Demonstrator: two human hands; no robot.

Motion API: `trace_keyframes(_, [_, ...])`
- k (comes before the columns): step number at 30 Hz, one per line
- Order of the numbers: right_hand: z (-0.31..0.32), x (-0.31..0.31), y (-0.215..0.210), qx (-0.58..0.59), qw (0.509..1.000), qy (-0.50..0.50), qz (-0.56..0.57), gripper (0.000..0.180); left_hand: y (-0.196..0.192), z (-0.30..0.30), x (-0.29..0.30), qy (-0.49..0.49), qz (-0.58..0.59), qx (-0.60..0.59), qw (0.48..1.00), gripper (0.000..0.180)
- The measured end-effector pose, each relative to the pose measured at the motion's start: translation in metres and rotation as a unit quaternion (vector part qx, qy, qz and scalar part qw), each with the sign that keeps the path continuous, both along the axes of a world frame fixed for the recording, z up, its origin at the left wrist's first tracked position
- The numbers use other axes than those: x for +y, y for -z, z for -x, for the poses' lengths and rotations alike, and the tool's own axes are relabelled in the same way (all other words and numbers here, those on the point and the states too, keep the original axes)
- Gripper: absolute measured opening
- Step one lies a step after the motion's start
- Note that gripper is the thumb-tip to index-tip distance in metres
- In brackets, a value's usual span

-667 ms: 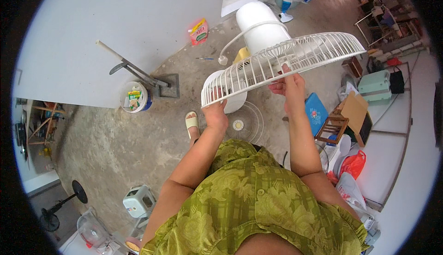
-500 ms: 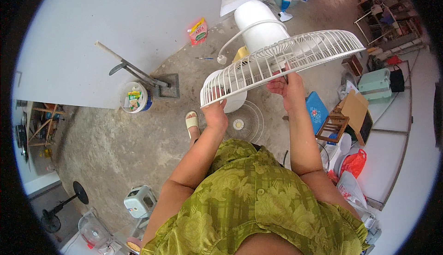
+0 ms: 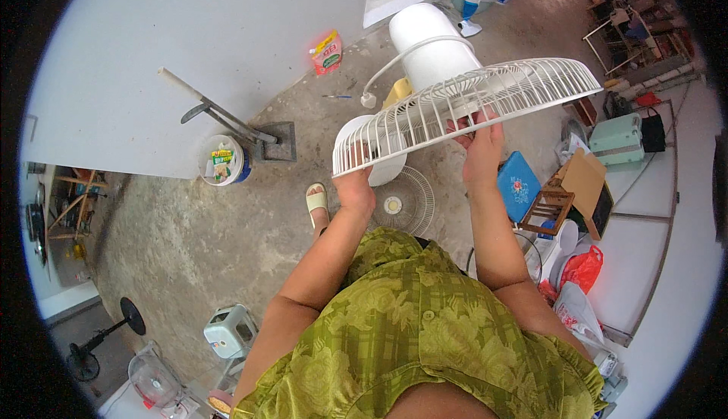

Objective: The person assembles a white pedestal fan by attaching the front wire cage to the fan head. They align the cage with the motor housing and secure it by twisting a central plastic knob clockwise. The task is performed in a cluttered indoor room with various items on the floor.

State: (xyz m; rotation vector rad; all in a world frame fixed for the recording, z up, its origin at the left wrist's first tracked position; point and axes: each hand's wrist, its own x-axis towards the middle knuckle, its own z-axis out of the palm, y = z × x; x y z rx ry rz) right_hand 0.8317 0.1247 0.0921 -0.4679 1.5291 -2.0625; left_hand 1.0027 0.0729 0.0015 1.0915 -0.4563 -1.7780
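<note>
A white fan with a round wire grille (image 3: 425, 127) and a white motor housing (image 3: 434, 46) is tilted in front of me. My left hand (image 3: 354, 184) grips the grille by its lower left rim, with its fingers behind the wires. My right hand (image 3: 479, 146) reaches up to the middle of the grille, fingers curled near the hub; wires partly hide them, and what they hold I cannot make out. A white cord with a plug (image 3: 368, 100) loops off the housing. Under the fan, another round wire grille (image 3: 406, 195) lies on the floor beside a white round base (image 3: 388, 170).
A dustpan (image 3: 277, 143) and a white bucket (image 3: 220, 167) stand at the left wall, with a pink packet (image 3: 327, 53) farther along. To the right are a blue folding stool (image 3: 519, 185), cardboard (image 3: 582, 179) and a red bag (image 3: 582, 269). A small plastic stool (image 3: 230, 331) stands lower left.
The fan's right side has tipped slightly lower, and its housing has shifted a little right. My right hand has moved slightly, its fingers more drawn in near the hub. My left hand keeps its grip.
</note>
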Motion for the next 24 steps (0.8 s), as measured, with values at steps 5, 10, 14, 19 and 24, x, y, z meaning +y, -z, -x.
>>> trace_keyframes(5, [-0.005, 0.004, 0.009, 0.228, 0.972, -0.002, -0.061, 0.03, 0.003, 0.0, -0.001, -0.02, -0.023, 0.016, 0.999, 0.034])
trace_keyframes(10, [-0.003, 0.002, 0.009, 0.218, 0.972, -0.01, -0.085, 0.03, 0.004, 0.0, 0.0, -0.005, -0.013, 0.019, 1.0, 0.033])
trace_keyframes(14, [0.0, 0.004, 0.002, 0.141, 0.983, -0.052, -0.107, 0.032, 0.007, 0.001, 0.001, -0.009, -0.014, 0.014, 1.0, 0.035])
trace_keyframes(19, [0.01, 0.003, 0.001, -0.084, 0.977, -0.134, -0.142, 0.061, 0.008, -0.001, 0.0, 0.0, -0.01, 0.027, 1.0, 0.037])
trace_keyframes(24, [0.012, 0.0, -0.017, -0.153, 0.954, -0.163, -0.202, 0.057, 0.002, 0.001, -0.001, -0.021, -0.025, 0.012, 0.999, 0.036])
